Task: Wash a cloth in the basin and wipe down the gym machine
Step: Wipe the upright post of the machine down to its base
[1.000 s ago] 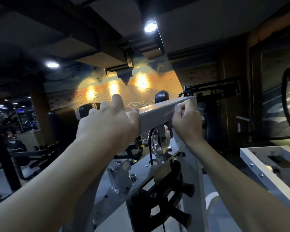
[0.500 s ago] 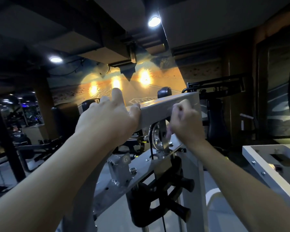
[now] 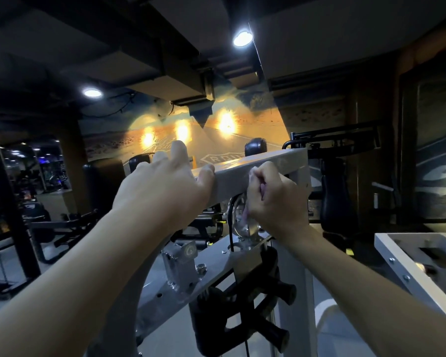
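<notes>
White machine frame [image 3: 255,173], black knobs [image 3: 281,289], orange wall mural [image 3: 242,135]

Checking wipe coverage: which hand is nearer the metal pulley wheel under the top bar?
Right. The right hand sits directly beside the pulley wheel, curled on a barely visible cloth. The left hand rests farther left on the top bar.

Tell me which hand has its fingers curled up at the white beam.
The right hand: its fingers are curled into a fist against the white beam's side, with something pale pinched inside. The left hand lies over the beam's top with fingers extended.
</notes>
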The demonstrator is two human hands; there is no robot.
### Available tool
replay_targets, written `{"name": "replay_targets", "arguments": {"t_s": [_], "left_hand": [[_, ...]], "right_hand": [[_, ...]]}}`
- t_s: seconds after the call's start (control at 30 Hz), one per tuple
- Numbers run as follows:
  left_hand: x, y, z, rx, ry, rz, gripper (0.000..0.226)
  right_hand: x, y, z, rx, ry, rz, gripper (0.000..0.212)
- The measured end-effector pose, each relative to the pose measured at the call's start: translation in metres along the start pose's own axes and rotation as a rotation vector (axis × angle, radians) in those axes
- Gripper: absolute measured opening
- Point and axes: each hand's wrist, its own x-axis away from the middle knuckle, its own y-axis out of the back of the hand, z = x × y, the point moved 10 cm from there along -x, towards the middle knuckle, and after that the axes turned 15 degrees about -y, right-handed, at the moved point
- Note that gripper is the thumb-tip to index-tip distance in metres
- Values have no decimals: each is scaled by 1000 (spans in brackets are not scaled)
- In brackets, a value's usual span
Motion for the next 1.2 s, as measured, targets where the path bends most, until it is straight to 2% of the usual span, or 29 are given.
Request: {"name": "replay_targets", "arguments": {"t_s": [0.03,0.07,0.13,0.2,0.33,0.4,0.47,0.53,0.63,0.7,0.8,0.9,0.97,1.07,1.13,1.2], "left_hand": [[0,0,0,-4,2,-3,51],[0,0,0,-9,2,0,52],[0,0,0,-11,2,5,53],[0,-1,-1,-4,-3,14,55],[-1,-1,2,20,7,18,57],[-1,0,2,23,8,12,57],[-1,-1,2,23,1,12,56],[-1,-1,2,28,0,15,57],[-1,-1,2,32,-2,9,57],[0,0,2,35,-1,9,57],[0,-1,2,24,-1,14,58],[-1,-1,2,20,2,18,58],[-1,-2,3,18,1,22,59],[-1,-1,3,8,-7,21,60],[-2,-2,3,2,-10,21,60],[-2,-2,2,-2,-16,25,60]], "right_hand": [[-6,-1,-9,33,-11,18,19],[-19,-1,-31,69,-119,23,19],[-43,-1,-93,138,-461,71,17],[-45,0,-126,103,-652,141,17],[-23,-13,-136,-383,-905,323,20],[-14,-17,-139,-566,-964,361,30],[-11,-12,-145,-654,-988,341,52],[-15,-5,-146,-692,-949,332,62],[-22,5,-139,-671,-873,358,51],[-24,11,-136,-693,-898,315,44],[-26,16,-139,-793,-960,239,47],[-28,10,-135,-768,-913,307,33],[-25,11,-129,-794,-920,287,27],[-21,12,-136,-857,-990,154,22],[-23,23,-144,-785,-949,23,20],[-23,30,-143,-662,-874,-35,23]]}}
